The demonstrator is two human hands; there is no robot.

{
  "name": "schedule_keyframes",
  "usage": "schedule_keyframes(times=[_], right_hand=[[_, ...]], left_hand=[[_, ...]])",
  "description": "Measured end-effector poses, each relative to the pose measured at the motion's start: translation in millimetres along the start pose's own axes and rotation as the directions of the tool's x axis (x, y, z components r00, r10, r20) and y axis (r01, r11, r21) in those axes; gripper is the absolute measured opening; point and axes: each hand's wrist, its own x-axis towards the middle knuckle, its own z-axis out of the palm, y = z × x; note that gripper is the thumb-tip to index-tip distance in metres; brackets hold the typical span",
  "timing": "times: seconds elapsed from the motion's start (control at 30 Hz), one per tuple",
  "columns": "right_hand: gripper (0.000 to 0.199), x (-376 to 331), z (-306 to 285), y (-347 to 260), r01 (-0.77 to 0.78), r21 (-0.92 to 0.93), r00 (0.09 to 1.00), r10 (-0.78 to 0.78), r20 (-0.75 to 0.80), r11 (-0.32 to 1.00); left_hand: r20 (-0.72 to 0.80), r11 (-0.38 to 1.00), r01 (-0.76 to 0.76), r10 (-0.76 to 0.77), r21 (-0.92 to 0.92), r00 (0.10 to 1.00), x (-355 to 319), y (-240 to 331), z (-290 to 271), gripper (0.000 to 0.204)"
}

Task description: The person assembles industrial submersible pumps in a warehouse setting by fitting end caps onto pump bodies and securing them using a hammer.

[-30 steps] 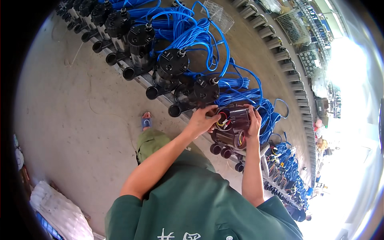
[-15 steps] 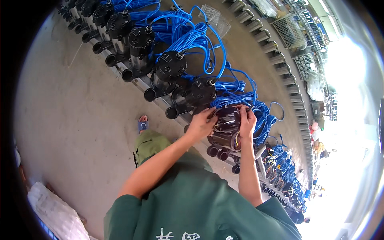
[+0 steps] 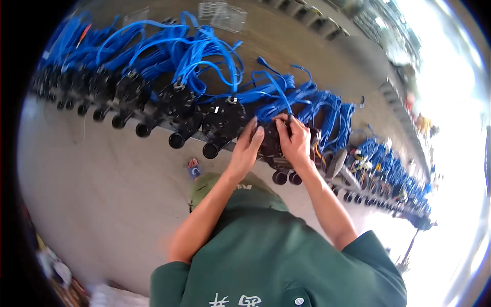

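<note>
My left hand (image 3: pixel 247 149) curves around the left side of a round black pump cover (image 3: pixel 269 141), its fingers bent over the edge. On the opposite side my right hand (image 3: pixel 295 141) grips the same cover near the spot where a blue cable (image 3: pixel 280 88) comes in. The cover sits on a dark pump body whose lower part is mostly hidden by my hands. Against my left fingers stands a neighbouring black pump (image 3: pixel 224 122) with its outlet pointing toward me. A coiled blue cable bundle (image 3: pixel 276 110) lies just beyond my hands.
Several black pumps (image 3: pixel 134 89) line a metal rack to the left, with blue cable coils (image 3: pixel 169 48) behind them. Rightward, open housings with loose wires (image 3: pixel 376 158) continue the row. A clear plastic tray (image 3: pixel 228 19) lies on the far floor.
The cover has gone from tilted, with its side showing, to lying level over the pump body. Both hands moved with it, and my view has turned.
</note>
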Motion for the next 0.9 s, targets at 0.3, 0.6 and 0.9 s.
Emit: schedule_keyframes(times=[0.3, 0.6, 0.9], right_hand=[[0.032, -17.8, -105.5, 18.4, -0.424, 0.039, 0.905, 0.425, -0.027, 0.905], [0.062, -148.1, -190.2, 100.3, -0.421, -0.739, 0.85, 0.513, -0.118, 0.527], [0.024, -122.7, -195.6, 42.4, -0.562, -0.706, 0.756, 0.615, -0.225, 0.431]], left_hand=[[0.217, 0.965, 0.165, -0.209, 0.202, 0.954, 30.8, 24.7, 11.5, 0.064], [0.313, 0.944, 0.005, -0.114, 0.33, 0.943, 43.4, 22.8, 6.5, 0.048], [0.354, 0.929, 0.062, -0.2, 0.365, 0.914, 42.5, 37.7, 20.2, 0.049]])
